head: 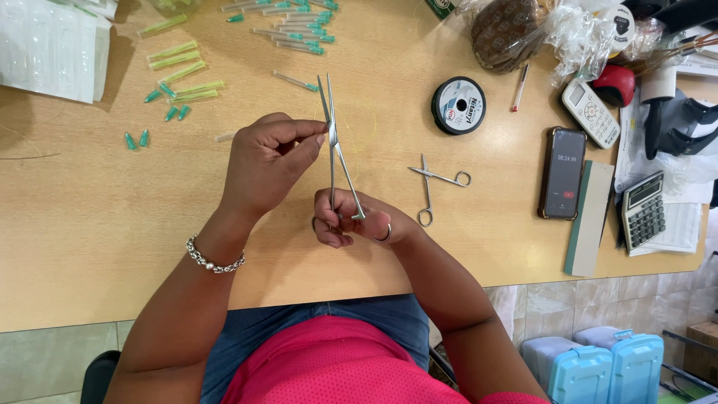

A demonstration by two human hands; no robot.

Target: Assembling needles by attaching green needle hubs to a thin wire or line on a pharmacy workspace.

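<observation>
My right hand (357, 221) grips the ring handles of long steel forceps (334, 142), whose jaws point away from me over the wooden table (90, 224). My left hand (265, 161) pinches its thumb and forefinger against the forceps' jaws near the tip, with a thin yellowish thread faintly visible there. I cannot make out what sits between the fingertips. A small pair of steel scissors (434, 183) lies on the table just right of my hands.
Several green-capped needles (295, 30) and yellow-green tubes (179, 71) lie at the back left. A black thread spool (458, 105), a phone (562, 172), a remote (591, 112), a calculator (644, 211) and plastic bags (538, 30) sit on the right. Blue boxes (606, 366) stand on the floor.
</observation>
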